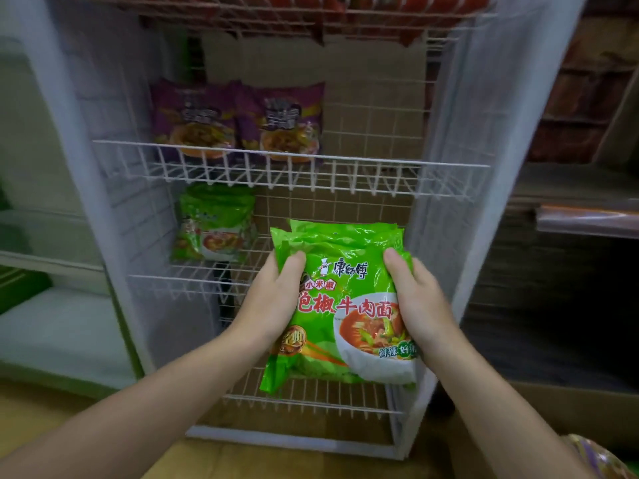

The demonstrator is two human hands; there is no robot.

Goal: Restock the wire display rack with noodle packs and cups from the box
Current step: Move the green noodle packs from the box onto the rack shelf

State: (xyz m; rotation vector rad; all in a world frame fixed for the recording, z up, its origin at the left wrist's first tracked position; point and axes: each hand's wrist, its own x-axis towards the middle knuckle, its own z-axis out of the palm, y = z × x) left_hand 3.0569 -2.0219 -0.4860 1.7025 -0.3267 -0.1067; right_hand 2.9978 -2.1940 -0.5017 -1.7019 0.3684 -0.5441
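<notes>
a white wire rack (491, 115) stands on a tan floor (34, 416), with brown cardboard (363, 81) showing through its back grid. the top shelf (276, 24) carries red packs (380, 3), too blurred to count. on the middle shelf (363, 161) two purple packs (193, 119) stand upright side by side at the left, touching each other, their lower edges behind the front rail; the right half shows only bare wire. on the lower shelf (155, 277) a small stack of green packs (214, 223) stands upright at the left end. the bottom shelf (311, 402) sits just above the rack's base.
</notes>
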